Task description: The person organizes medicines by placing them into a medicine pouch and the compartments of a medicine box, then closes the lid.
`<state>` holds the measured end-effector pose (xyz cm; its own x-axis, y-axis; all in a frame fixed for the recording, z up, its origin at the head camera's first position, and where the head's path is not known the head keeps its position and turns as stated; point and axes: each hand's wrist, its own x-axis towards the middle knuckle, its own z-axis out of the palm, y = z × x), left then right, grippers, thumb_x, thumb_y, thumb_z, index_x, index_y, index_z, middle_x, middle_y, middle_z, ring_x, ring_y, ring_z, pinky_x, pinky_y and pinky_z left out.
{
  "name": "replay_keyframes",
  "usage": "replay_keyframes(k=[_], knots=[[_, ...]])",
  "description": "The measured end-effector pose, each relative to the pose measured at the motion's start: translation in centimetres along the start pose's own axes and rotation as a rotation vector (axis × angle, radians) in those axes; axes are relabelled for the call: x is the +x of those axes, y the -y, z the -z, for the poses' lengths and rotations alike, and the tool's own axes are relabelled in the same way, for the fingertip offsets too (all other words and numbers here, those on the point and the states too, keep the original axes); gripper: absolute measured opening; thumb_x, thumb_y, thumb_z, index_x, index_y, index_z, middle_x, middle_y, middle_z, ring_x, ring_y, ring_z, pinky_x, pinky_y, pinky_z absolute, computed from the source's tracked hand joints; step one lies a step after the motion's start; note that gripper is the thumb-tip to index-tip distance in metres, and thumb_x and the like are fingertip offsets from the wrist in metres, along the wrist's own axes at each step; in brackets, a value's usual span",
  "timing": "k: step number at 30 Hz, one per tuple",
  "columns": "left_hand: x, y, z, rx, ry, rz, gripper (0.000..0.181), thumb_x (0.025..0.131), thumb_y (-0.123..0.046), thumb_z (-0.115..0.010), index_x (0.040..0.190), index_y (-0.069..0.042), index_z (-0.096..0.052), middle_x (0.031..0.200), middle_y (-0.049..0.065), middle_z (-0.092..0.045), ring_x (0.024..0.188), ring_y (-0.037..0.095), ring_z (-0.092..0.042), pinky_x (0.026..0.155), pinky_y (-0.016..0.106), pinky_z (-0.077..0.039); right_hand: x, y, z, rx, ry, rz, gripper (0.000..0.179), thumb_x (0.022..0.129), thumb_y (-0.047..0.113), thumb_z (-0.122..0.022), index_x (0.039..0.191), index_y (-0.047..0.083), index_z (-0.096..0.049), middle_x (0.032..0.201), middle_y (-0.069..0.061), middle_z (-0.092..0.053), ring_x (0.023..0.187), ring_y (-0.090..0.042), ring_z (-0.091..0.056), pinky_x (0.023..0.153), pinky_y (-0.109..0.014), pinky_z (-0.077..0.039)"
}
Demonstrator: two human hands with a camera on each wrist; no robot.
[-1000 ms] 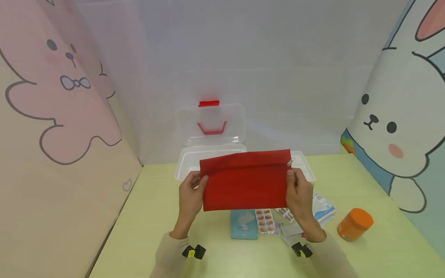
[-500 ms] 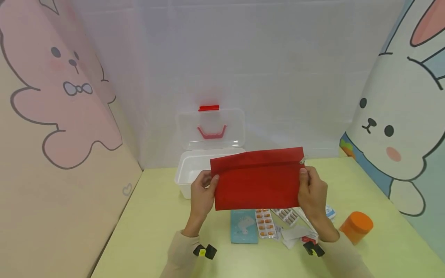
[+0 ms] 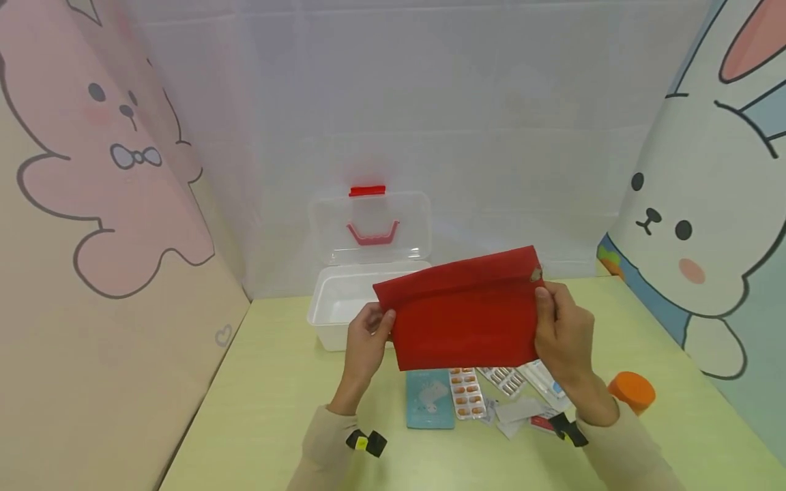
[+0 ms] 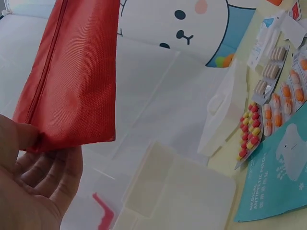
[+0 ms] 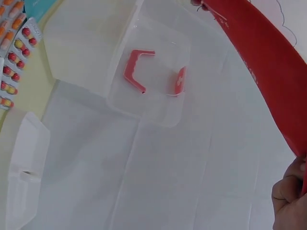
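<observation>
A flat red zipper pouch (image 3: 463,317) is held up over the table between both hands. My left hand (image 3: 366,348) pinches its left end, thumb on the near face; the left wrist view shows the zipper (image 4: 48,62) running along it. My right hand (image 3: 566,334) grips the right end, just below the metal zipper pull (image 3: 537,274). The right end is raised higher than the left, so the pouch tilts. Under its lower edge lie a teal antipyretic patch packet (image 3: 430,401) and a blister pack of orange-and-white capsules (image 3: 468,394).
Behind the left hand stands an open white box (image 3: 338,300), its clear lid (image 3: 371,228) with a red handle leaning back. A white tray (image 4: 225,112) sits beside it. More blister packs (image 3: 502,379), white packets (image 3: 522,409) and an orange-lidded jar (image 3: 632,390) lie to the right.
Both hands have carried the pouch to the right, and its right end has risen, tilting it. The right forearm now covers part of the orange jar.
</observation>
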<state>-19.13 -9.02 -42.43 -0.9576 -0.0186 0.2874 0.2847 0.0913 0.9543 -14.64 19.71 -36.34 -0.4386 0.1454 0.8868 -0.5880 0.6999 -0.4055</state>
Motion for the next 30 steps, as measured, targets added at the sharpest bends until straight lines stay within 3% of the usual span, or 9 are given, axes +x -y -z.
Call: replay_keyframes(k=[3, 6, 9, 11, 13, 17, 21, 25, 30], knots=[[0.2, 0.0, -0.2, -0.014, 0.018, 0.012, 0.024, 0.097, -0.015, -0.061, 0.117, -0.002, -0.061, 0.102, 0.022, -0.069, 0.083, 0.02, -0.069, 0.072, 0.032, -0.059, 0.7, 0.8, 0.2, 0.002, 0.033, 0.033, 0.023, 0.099, 0.016, -0.056, 0.096, -0.006, -0.063, 0.068, -0.016, -0.065, 0.051, -0.023, -0.055, 0.055, -0.012, -0.045], [0.2, -0.2, -0.4, 0.039, -0.034, -0.002, 0.029, 0.097, -0.018, -0.06, 0.123, -0.006, -0.057, 0.117, 0.017, -0.064, 0.099, 0.025, -0.067, 0.083, 0.04, -0.058, 1.4, 1.4, 0.4, -0.013, 0.083, 0.068, 0.02, 0.098, 0.015, -0.058, 0.1, -0.005, -0.063, 0.074, -0.017, -0.069, 0.054, -0.028, -0.063, 0.059, -0.014, -0.05], [0.0, -0.4, -0.6, 0.124, -0.139, -0.061, 0.035, 0.095, -0.017, -0.06, 0.128, -0.009, -0.052, 0.132, 0.013, -0.052, 0.118, 0.029, -0.057, 0.092, 0.048, -0.053, 1.8, 1.9, 0.6, -0.046, 0.138, 0.112, 0.018, 0.096, 0.012, -0.061, 0.103, -0.004, -0.062, 0.081, -0.017, -0.072, 0.06, -0.03, -0.068, 0.059, -0.027, -0.057], [-0.2, -0.8, -0.7, 0.171, -0.189, -0.104, 0.034, 0.095, -0.016, -0.06, 0.127, -0.009, -0.052, 0.132, 0.011, -0.049, 0.121, 0.029, -0.052, 0.093, 0.049, -0.051, 2.0, 2.2, 0.6, -0.063, 0.164, 0.142, 0.016, 0.094, 0.009, -0.062, 0.103, -0.004, -0.062, 0.084, -0.019, -0.073, 0.063, -0.032, -0.07, 0.058, -0.038, -0.058], [-0.5, -1.3, -0.8, 0.182, -0.198, -0.135, 0.029, 0.094, -0.015, -0.061, 0.122, -0.009, -0.056, 0.126, 0.01, -0.054, 0.115, 0.026, -0.055, 0.091, 0.047, -0.051, 2.2, 2.3, 0.7, -0.076, 0.174, 0.176, 0.016, 0.094, 0.009, -0.062, 0.103, -0.004, -0.061, 0.084, -0.02, -0.073, 0.064, -0.033, -0.071, 0.056, -0.046, -0.057], [-1.1, -2.9, -1.4, 0.129, -0.102, -0.132, 0.016, 0.097, -0.019, -0.06, 0.109, -0.01, -0.065, 0.103, 0.007, -0.068, 0.094, 0.018, -0.065, 0.079, 0.032, -0.055, 2.4, 2.6, 0.8, -0.109, 0.197, 0.253, 0.027, 0.1, 0.022, -0.055, 0.102, -0.005, -0.06, 0.084, -0.022, -0.072, 0.066, -0.037, -0.071, 0.056, -0.049, -0.056], [-2.0, -4.8, -2.4, 0.024, 0.038, -0.109, 0.018, 0.099, -0.022, -0.059, 0.103, -0.007, -0.068, 0.089, 0.013, -0.069, 0.077, 0.013, -0.067, 0.067, 0.025, -0.056, 2.6, 2.9, 0.9, -0.174, 0.232, 0.367, 0.042, 0.104, 0.032, -0.044, 0.103, -0.006, -0.06, 0.085, -0.023, -0.072, 0.069, -0.038, -0.072, 0.057, -0.048, -0.057], [-2.9, -6.6, -3.5, -0.022, 0.159, -0.115, 0.023, 0.1, -0.024, -0.056, 0.106, -0.005, -0.067, 0.091, 0.017, -0.07, 0.08, 0.017, -0.069, 0.068, 0.026, -0.057, 2.7, 3.1, 0.9, -0.21, 0.25, 0.443, 0.039, 0.104, 0.029, -0.044, 0.102, -0.006, -0.06, 0.085, -0.022, -0.072, 0.07, -0.038, -0.072, 0.056, -0.048, -0.057], [-3.5, -7.8, -4.9, -0.06, 0.259, -0.15, 0.026, 0.1, -0.022, -0.055, 0.114, -0.002, -0.065, 0.1, 0.017, -0.071, 0.09, 0.028, -0.07, 0.074, 0.03, -0.059, 2.4, 3.3, 0.6, -0.18, 0.246, 0.437, 0.04, 0.103, 0.03, -0.043, 0.102, -0.006, -0.06, 0.085, -0.022, -0.072, 0.068, -0.037, -0.072, 0.052, -0.047, -0.056]])
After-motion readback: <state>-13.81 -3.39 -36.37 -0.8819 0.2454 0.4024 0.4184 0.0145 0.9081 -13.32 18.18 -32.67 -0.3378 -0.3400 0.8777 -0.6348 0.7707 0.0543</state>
